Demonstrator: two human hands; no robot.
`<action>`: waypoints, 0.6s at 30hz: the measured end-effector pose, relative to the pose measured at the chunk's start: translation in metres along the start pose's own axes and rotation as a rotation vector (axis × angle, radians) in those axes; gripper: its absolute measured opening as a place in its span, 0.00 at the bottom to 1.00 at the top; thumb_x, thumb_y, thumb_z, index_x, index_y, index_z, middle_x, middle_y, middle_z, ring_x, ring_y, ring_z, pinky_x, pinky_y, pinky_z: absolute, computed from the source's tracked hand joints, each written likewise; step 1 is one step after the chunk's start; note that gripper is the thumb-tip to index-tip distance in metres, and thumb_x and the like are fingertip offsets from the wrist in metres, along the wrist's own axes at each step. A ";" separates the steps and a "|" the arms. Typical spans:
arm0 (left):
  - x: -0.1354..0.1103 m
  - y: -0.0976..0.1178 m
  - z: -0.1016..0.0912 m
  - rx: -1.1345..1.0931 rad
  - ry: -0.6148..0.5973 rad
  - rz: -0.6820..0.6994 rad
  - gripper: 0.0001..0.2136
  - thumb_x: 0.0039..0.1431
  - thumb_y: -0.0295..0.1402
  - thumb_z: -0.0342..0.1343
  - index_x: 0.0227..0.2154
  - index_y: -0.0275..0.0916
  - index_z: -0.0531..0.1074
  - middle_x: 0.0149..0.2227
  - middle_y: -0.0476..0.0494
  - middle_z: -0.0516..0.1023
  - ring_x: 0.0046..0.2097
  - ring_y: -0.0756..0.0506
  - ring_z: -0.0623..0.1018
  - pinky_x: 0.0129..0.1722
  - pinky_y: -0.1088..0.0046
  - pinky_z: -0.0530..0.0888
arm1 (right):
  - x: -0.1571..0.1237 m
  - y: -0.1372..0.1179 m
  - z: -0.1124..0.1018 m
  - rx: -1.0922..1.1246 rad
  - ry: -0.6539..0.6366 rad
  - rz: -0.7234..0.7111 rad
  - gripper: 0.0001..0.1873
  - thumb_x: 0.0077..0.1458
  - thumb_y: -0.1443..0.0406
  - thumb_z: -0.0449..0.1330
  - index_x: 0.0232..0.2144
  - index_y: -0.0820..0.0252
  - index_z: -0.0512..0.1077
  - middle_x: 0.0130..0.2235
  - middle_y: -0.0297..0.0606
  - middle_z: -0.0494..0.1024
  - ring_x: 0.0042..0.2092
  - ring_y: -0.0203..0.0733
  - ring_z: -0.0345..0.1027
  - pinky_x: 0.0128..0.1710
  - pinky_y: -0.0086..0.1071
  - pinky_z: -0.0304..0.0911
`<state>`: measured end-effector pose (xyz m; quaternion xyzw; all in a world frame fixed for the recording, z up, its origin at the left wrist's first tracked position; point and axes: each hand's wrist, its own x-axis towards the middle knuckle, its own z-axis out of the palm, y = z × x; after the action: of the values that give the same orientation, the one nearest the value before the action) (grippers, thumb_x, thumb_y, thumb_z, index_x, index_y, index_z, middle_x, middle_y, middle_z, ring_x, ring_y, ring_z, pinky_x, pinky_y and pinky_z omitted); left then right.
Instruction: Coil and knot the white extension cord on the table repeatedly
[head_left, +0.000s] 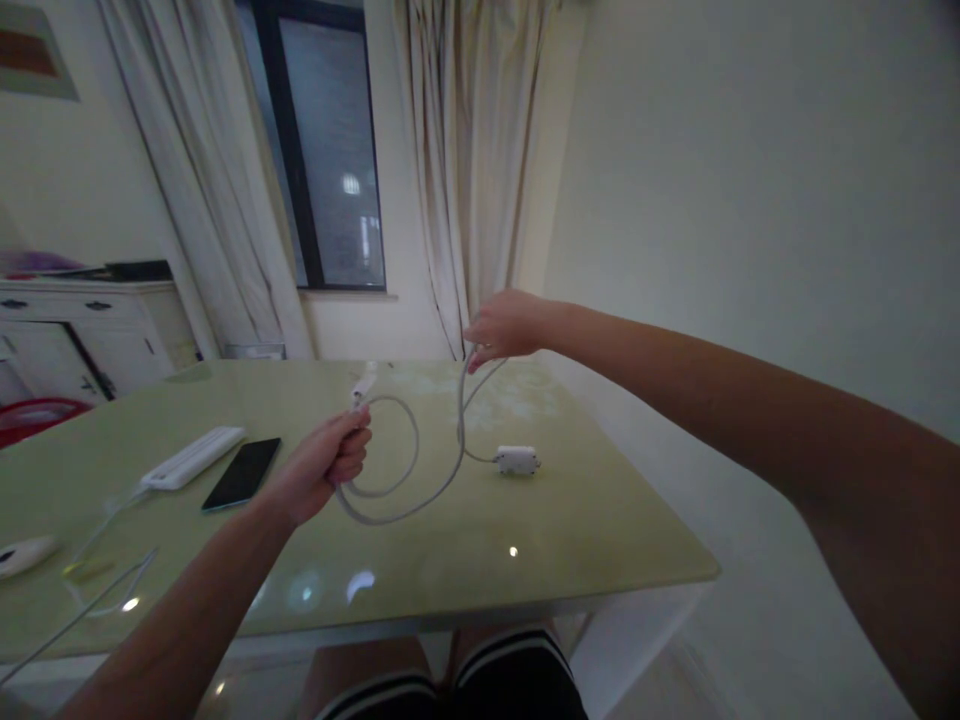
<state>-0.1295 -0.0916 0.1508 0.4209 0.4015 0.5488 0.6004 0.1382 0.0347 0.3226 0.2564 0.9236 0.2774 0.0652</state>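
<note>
My left hand [341,458] is closed around a white cable [412,512] near one end, above the middle of the table. From its top a white connector piece [364,384] sticks out. My right hand [506,325] is raised near the table's far edge, its fingers pinched on another stretch of the same cable. Between both hands the cable hangs in loops. A thinner part runs down to a small white adapter box [517,460], which rests on the table to the right.
On the left of the glossy table [600,540] lie a black phone [242,474], a long white power strip [193,457], a white rounded device [26,556] and a loose thin cable [90,603]. A wall [750,250] stands close on the right.
</note>
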 end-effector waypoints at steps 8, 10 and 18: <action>-0.010 0.008 0.016 -0.008 -0.008 0.017 0.19 0.56 0.39 0.66 0.27 0.40 0.59 0.20 0.61 0.50 0.17 0.58 0.48 0.14 0.84 0.48 | 0.023 -0.043 0.010 0.867 -0.045 0.391 0.29 0.68 0.48 0.53 0.34 0.69 0.78 0.22 0.36 0.69 0.22 0.31 0.58 0.24 0.27 0.51; -0.016 0.005 0.019 0.052 -0.036 -0.019 0.17 0.55 0.41 0.68 0.30 0.39 0.64 0.20 0.61 0.49 0.17 0.58 0.49 0.14 0.84 0.47 | 0.029 -0.051 0.009 1.073 -0.040 0.422 0.21 0.66 0.54 0.60 0.34 0.68 0.77 0.19 0.28 0.62 0.20 0.28 0.49 0.21 0.26 0.44; -0.014 -0.015 0.017 0.028 -0.065 -0.059 0.21 0.50 0.44 0.71 0.28 0.38 0.64 0.20 0.61 0.51 0.18 0.59 0.49 0.14 0.84 0.48 | 0.049 -0.065 0.001 1.517 0.309 0.685 0.10 0.67 0.67 0.54 0.34 0.66 0.71 0.20 0.25 0.54 0.20 0.29 0.46 0.19 0.24 0.41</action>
<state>-0.1102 -0.1073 0.1426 0.4345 0.4017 0.5112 0.6233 0.0678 0.0138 0.2877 0.4556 0.7295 -0.3810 -0.3393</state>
